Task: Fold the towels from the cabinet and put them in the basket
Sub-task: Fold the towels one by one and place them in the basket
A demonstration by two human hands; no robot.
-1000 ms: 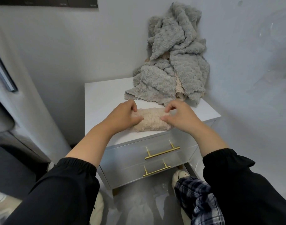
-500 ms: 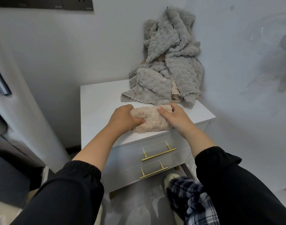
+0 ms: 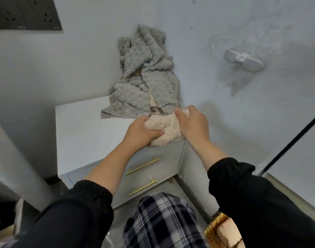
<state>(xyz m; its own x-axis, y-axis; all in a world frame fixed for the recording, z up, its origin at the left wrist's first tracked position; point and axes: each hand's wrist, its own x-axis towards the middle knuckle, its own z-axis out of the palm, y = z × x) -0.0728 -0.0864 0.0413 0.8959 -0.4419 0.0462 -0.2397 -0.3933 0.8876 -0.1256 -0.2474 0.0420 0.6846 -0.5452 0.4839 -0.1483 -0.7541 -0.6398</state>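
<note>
A folded beige towel (image 3: 168,128) is lifted off the white cabinet (image 3: 85,133), near its right front corner. My left hand (image 3: 141,130) grips its left end from below. My right hand (image 3: 193,122) grips its right end, thumb on top. A heap of grey towels (image 3: 147,81) leans against the wall at the back of the cabinet top, with a bit of beige cloth showing among them. The woven basket (image 3: 214,230) peeks in at the bottom right with a folded beige towel (image 3: 228,231) in it.
The cabinet has two drawers with gold handles (image 3: 143,166). A white hook (image 3: 243,59) sticks out of the wall on the right. A dark socket panel (image 3: 24,13) is at the top left. My plaid trouser leg (image 3: 160,221) is below.
Both hands closed round the folded beige towel and lifted it off the cabinet top, moving it right. The camera turned right and down, bringing the basket into view.
</note>
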